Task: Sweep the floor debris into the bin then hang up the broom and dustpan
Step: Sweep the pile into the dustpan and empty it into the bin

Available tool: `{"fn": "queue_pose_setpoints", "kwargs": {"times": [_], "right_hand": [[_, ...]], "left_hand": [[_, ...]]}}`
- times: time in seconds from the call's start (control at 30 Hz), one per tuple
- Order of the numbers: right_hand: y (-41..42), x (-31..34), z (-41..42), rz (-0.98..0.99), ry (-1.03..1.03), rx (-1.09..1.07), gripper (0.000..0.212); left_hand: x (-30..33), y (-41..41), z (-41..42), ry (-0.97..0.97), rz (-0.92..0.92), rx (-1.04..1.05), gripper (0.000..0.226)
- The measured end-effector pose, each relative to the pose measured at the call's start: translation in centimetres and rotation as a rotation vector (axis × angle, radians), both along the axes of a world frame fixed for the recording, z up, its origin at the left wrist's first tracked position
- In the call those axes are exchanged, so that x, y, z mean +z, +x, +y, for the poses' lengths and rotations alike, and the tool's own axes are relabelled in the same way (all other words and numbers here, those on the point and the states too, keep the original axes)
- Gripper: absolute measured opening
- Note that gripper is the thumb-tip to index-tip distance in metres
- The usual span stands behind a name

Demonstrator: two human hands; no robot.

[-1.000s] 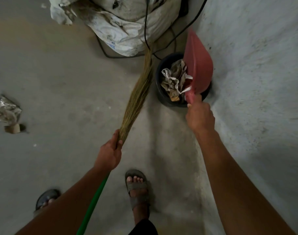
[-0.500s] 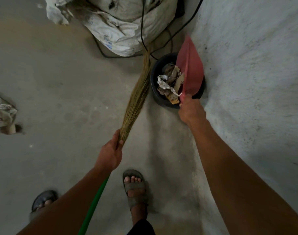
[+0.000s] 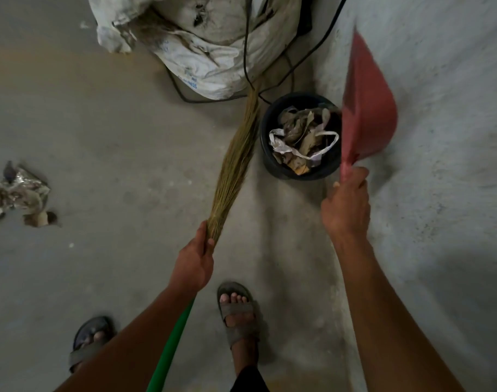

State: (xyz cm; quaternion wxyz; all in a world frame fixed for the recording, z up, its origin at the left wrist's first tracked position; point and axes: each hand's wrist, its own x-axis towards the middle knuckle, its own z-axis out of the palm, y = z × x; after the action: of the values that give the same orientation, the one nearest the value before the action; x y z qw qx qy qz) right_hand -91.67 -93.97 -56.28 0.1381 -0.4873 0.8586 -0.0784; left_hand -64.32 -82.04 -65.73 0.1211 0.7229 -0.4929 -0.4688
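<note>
One broom [image 3: 236,162], one dustpan [image 3: 367,108], one bin [image 3: 272,165], two hands. Left hand [image 3: 195,264] clenched round the broom where the straw meets the green handle; thumb and fingers [image 3: 209,243] wrapped at the base of the bristles, which run up and away from the fingertips to a tip near the bin's left rim, beside the black cable [image 3: 246,52]. Green handle trailing back below the wrist, between two sandalled feet [image 3: 237,312]. Right hand [image 3: 345,207] grasping the red dustpan by its handle, fingers curled round it; pan raised upright beyond the fingertips, blurred, its lower edge over the bin's right rim, against the pale wall [image 3: 453,137]. Bin just ahead and left of the right fingertips, black, round, standing on the floor [image 3: 100,123], filled with crumpled paper, brown scraps and one white plastic bag [image 3: 304,142] with looped handles. One large soiled white sack [image 3: 202,43] beyond the broom tip, touching or close to the cable; cannot tell which. One clump of debris [image 3: 18,193] on the floor, well left of the left hand: crinkled foil-like wrapper and brown bits. A few white specks nearby on the concrete.
</note>
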Motion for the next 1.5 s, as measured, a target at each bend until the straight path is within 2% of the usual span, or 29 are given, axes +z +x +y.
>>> {"fn": "queue_pose_setpoints", "kwargs": {"times": [0.13,0.4,0.5,0.6,0.7,0.83,1.1,1.17,1.3,1.5], "right_hand": [[0.9,-0.6,-0.2,-0.001,-0.042,-0.036,0.043],[1.6,-6.1,-3.7,-0.005,0.238,0.113,0.042],[1.7,-7.8,-4.6,-0.079,0.297,0.114,0.045],[1.4,-9.4,-5.0,-0.201,0.295,0.066,0.041],[0.7,-9.9,-5.2,-0.240,0.314,0.013,0.038],[-0.3,-8.2,-4.1,-0.297,0.200,-0.058,0.034],[1.4,-2.3,1.8,-0.167,-0.132,-0.058,0.029],[2.3,-2.4,2.6,-0.160,-0.130,-0.026,0.030],[3.3,-4.3,2.3,-0.079,0.005,0.037,0.036],[2.9,-6.7,-2.1,-0.137,0.106,0.074,0.040]], "left_hand": [[-0.6,0.1,0.0,-0.001,0.002,0.009,0.056],[-2.4,0.0,0.2,0.012,0.016,0.005,0.057],[-3.1,0.0,0.2,0.011,-0.003,-0.007,0.057],[-3.5,-0.4,0.0,0.038,-0.007,-0.012,0.058],[-3.8,-0.7,-0.4,0.051,0.000,-0.023,0.058],[-3.3,-0.9,-0.7,0.047,0.000,-0.020,0.058],[-1.9,-0.9,-0.7,0.025,0.009,-0.025,0.058],[-1.8,-0.9,-0.7,0.018,0.009,-0.035,0.058],[-1.9,-0.9,-0.7,0.019,0.012,-0.039,0.058],[-3.2,-0.8,-0.4,0.020,0.001,-0.041,0.057]]}}
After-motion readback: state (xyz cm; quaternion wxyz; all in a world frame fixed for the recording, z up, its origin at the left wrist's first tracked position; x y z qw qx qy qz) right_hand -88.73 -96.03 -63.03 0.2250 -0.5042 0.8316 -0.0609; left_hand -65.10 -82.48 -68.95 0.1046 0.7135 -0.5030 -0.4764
